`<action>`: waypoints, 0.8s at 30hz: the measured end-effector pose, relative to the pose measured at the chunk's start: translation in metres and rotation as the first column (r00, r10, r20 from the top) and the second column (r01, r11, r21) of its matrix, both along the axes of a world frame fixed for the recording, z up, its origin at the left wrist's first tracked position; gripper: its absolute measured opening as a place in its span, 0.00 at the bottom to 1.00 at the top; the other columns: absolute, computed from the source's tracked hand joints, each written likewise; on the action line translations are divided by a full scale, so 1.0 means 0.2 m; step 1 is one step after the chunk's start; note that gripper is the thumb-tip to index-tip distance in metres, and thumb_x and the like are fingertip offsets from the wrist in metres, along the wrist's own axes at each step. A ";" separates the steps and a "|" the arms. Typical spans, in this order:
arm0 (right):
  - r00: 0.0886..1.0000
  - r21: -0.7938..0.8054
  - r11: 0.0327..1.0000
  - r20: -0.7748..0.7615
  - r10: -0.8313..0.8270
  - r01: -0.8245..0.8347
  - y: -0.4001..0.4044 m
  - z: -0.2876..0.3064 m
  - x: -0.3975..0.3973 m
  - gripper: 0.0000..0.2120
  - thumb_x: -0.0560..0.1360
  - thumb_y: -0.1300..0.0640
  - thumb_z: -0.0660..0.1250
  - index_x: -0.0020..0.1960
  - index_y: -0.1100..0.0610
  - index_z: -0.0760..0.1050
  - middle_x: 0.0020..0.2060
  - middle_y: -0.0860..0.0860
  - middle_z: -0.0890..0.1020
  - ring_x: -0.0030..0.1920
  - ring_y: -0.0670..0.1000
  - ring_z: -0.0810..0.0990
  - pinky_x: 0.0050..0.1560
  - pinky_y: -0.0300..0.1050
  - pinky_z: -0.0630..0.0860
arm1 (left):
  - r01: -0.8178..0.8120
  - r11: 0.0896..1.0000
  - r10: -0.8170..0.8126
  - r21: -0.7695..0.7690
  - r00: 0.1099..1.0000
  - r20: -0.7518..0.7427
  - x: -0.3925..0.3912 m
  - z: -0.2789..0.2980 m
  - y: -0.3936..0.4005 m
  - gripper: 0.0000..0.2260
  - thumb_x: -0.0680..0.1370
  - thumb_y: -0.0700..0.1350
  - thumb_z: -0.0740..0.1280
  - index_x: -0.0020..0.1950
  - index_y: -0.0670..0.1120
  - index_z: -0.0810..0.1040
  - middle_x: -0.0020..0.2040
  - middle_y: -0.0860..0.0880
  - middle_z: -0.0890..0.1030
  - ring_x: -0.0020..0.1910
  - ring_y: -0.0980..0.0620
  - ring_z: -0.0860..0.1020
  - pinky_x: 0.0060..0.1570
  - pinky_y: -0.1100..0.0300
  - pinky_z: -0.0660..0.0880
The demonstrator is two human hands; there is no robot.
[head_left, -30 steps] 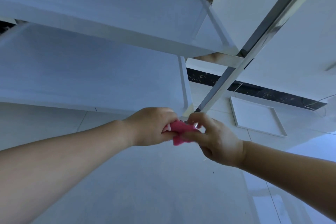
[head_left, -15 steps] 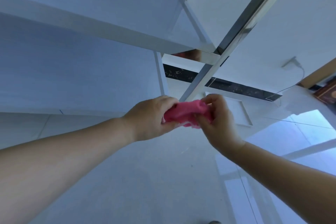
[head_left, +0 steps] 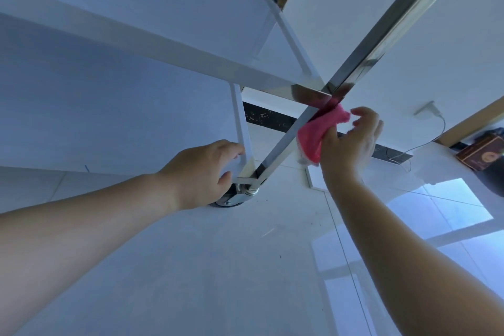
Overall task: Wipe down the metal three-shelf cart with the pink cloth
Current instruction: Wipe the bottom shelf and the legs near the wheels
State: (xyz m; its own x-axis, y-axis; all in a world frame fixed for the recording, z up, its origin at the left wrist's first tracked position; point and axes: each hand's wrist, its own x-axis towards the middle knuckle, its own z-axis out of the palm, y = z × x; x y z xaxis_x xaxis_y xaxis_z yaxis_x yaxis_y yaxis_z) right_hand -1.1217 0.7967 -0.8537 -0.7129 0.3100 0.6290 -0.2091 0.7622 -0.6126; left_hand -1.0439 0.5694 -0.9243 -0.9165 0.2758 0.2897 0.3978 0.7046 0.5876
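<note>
- The right hand holds the pink cloth bunched between thumb and palm, its other fingers spread loose, and presses the cloth against the cart's shiny upright post, just below the corner of the middle shelf
- The left hand grips the corner of the bottom shelf, fingers over its raised edge and thumb under it, right above the caster wheel
- Half a second ago both hands held the cloth together in front of the post; now the left hand has let go and dropped to the shelf corner, and the right hand alone has carried the cloth up the post
- The view has also swung, so the caster and more of the tiled floor under the forearms now show
- Beyond the right hand, a white cable hangs from a wall plug above a dark marbled skirting strip
- Further right of that hand a brown box stands on the floor; it bears a round emblem, but any writing on it is too small to read
- No brand or label can be read on the cart or the cloth
</note>
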 end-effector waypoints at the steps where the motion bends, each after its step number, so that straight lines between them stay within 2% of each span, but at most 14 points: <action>1: 0.999 -0.099 0.994 0.013 0.042 -0.041 -0.02 -0.01 0.00 0.09 0.69 0.57 0.59 0.48 0.47 0.66 0.42 0.45 0.72 0.39 0.45 0.73 0.39 0.40 0.68 | -0.003 1.000 0.003 0.000 1.000 -0.001 0.00 0.00 -0.01 0.15 0.76 0.44 0.61 0.62 0.51 0.68 0.59 0.54 0.74 0.48 0.49 0.77 0.43 0.57 0.73; 3: 0.993 -0.214 0.970 0.004 0.119 -0.115 -0.08 -0.03 0.01 0.10 0.69 0.59 0.56 0.48 0.46 0.65 0.41 0.47 0.75 0.36 0.44 0.74 0.36 0.36 0.69 | -0.003 1.000 0.003 0.003 1.000 0.011 0.00 0.00 -0.02 0.14 0.76 0.43 0.61 0.61 0.51 0.69 0.58 0.55 0.74 0.47 0.50 0.77 0.42 0.59 0.70; 6: 0.986 -0.276 0.947 -0.028 0.166 -0.167 -0.12 -0.06 0.03 0.13 0.70 0.58 0.55 0.54 0.49 0.67 0.51 0.53 0.76 0.43 0.46 0.77 0.42 0.36 0.73 | 0.006 1.000 -0.006 0.006 1.000 0.030 0.00 0.00 -0.03 0.14 0.76 0.42 0.60 0.61 0.50 0.71 0.57 0.57 0.74 0.48 0.52 0.76 0.44 0.61 0.69; 9: 0.980 -0.172 0.965 -0.024 0.198 -0.199 -0.11 -0.11 0.06 0.16 0.74 0.54 0.60 0.61 0.54 0.68 0.53 0.52 0.73 0.47 0.48 0.76 0.47 0.41 0.75 | 0.016 1.000 -0.016 0.007 0.999 0.044 0.01 -0.01 -0.05 0.14 0.76 0.41 0.59 0.60 0.51 0.72 0.53 0.60 0.73 0.47 0.56 0.74 0.44 0.63 0.67; 11: 0.986 -0.089 0.982 0.011 0.167 -0.165 -0.10 -0.14 0.06 0.21 0.74 0.51 0.64 0.65 0.54 0.66 0.55 0.51 0.71 0.51 0.50 0.74 0.51 0.44 0.73 | 0.029 1.000 -0.029 -0.003 0.998 0.056 0.02 -0.03 -0.07 0.13 0.76 0.40 0.59 0.59 0.51 0.73 0.53 0.60 0.74 0.48 0.55 0.74 0.45 0.62 0.69; 13: 0.990 -0.088 0.987 0.039 0.138 -0.134 -0.11 -0.14 0.06 0.24 0.72 0.48 0.65 0.66 0.53 0.65 0.60 0.51 0.69 0.55 0.47 0.72 0.54 0.42 0.70 | 0.040 0.999 -0.039 -0.012 0.997 0.068 0.03 -0.04 -0.08 0.13 0.76 0.40 0.58 0.58 0.52 0.73 0.53 0.60 0.75 0.48 0.54 0.75 0.45 0.61 0.71; 14: 0.988 -0.113 0.984 0.055 0.144 -0.137 -0.13 -0.13 0.05 0.25 0.72 0.47 0.66 0.65 0.52 0.65 0.61 0.50 0.69 0.54 0.44 0.72 0.53 0.40 0.69 | 0.045 0.999 -0.044 -0.014 0.997 0.071 0.03 -0.04 -0.09 0.13 0.76 0.40 0.58 0.57 0.52 0.73 0.53 0.60 0.75 0.47 0.54 0.75 0.45 0.61 0.71; 17: 0.979 -0.230 0.962 0.102 0.177 -0.150 -0.20 -0.11 0.01 0.23 0.69 0.44 0.68 0.59 0.48 0.65 0.50 0.41 0.75 0.45 0.36 0.74 0.45 0.35 0.73 | 0.065 0.997 -0.063 -0.028 0.995 0.074 0.03 -0.05 -0.10 0.12 0.76 0.40 0.57 0.55 0.53 0.73 0.50 0.60 0.75 0.44 0.54 0.74 0.41 0.62 0.69; 19: 0.987 -0.324 0.942 0.101 0.126 -0.088 -0.23 -0.10 -0.03 0.23 0.68 0.45 0.70 0.59 0.50 0.67 0.44 0.37 0.74 0.42 0.34 0.74 0.38 0.29 0.70 | 0.074 0.997 -0.072 -0.029 0.995 0.074 0.04 -0.05 -0.12 0.12 0.76 0.39 0.58 0.54 0.53 0.73 0.49 0.60 0.75 0.43 0.54 0.74 0.40 0.64 0.68; 21: 0.993 -0.394 0.919 0.090 0.076 -0.035 -0.25 -0.10 -0.06 0.24 0.68 0.47 0.71 0.60 0.52 0.68 0.42 0.37 0.73 0.41 0.35 0.73 0.33 0.26 0.69 | 0.074 0.997 -0.072 -0.025 0.994 0.079 0.04 -0.05 -0.14 0.12 0.76 0.39 0.58 0.54 0.52 0.74 0.49 0.60 0.75 0.42 0.54 0.74 0.38 0.66 0.66; 24: 0.996 -0.402 0.915 0.070 0.061 -0.028 -0.26 -0.13 -0.08 0.24 0.68 0.50 0.71 0.61 0.54 0.68 0.42 0.37 0.72 0.41 0.35 0.72 0.34 0.19 0.66 | 0.059 0.998 -0.056 -0.030 0.994 0.097 0.04 -0.05 -0.17 0.12 0.76 0.39 0.58 0.54 0.53 0.74 0.49 0.59 0.76 0.43 0.55 0.74 0.38 0.66 0.65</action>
